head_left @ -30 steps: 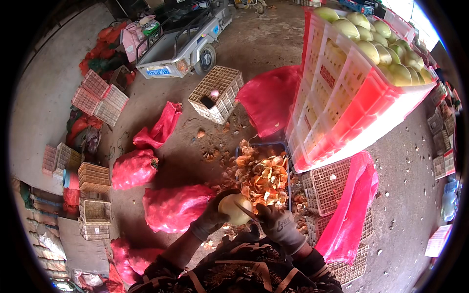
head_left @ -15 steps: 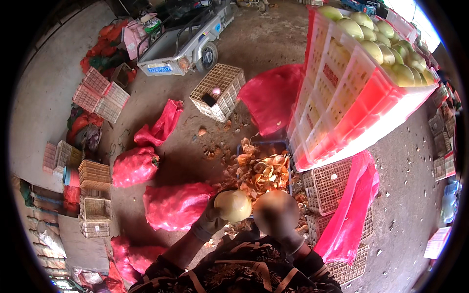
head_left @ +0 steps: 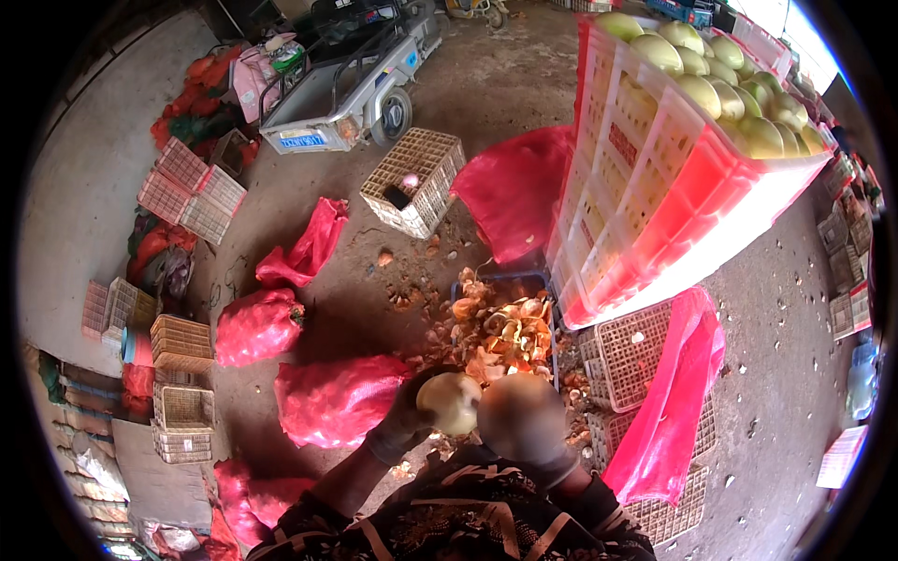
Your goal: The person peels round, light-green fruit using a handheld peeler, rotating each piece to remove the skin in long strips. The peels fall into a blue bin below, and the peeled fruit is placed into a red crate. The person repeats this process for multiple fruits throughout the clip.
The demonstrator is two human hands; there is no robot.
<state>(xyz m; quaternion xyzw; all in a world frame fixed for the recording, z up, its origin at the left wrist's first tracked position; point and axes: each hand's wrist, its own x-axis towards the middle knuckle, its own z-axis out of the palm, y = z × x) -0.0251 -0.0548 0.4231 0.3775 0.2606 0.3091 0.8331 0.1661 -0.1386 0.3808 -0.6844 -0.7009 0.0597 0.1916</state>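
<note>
My left hand (head_left: pixel 408 413), in a dark grey glove, is wrapped round a pale peeled onion (head_left: pixel 451 402) low in the middle of the view. Close to its right is my right hand (head_left: pixel 554 458), gloved and heavily blurred. It closes on a rounded, pale-brown thing (head_left: pixel 522 391), also too smeared to name for certain. Just beyond both hands, a blue-rimmed crate (head_left: pixel 557 351) holds a heap of dry orange-brown onion skins (head_left: pixel 507 327). A full pink mesh sack (head_left: pixel 337 397) lies to the left of my left hand.
Tall red-and-white crates (head_left: pixel 645 187) filled with peeled onions (head_left: pixel 702 93) rise at the right. An empty pink sack (head_left: pixel 669 402) drapes over beige crates (head_left: pixel 631 355). Another beige crate (head_left: pixel 413 182) stands ahead, bearing small items. A grey cargo vehicle (head_left: pixel 346 103) is parked at the back.
My left hand and its onion have shifted slightly right, toward my right hand. The onion has turned a little. The rounded thing at my right hand has moved slightly left.
</note>
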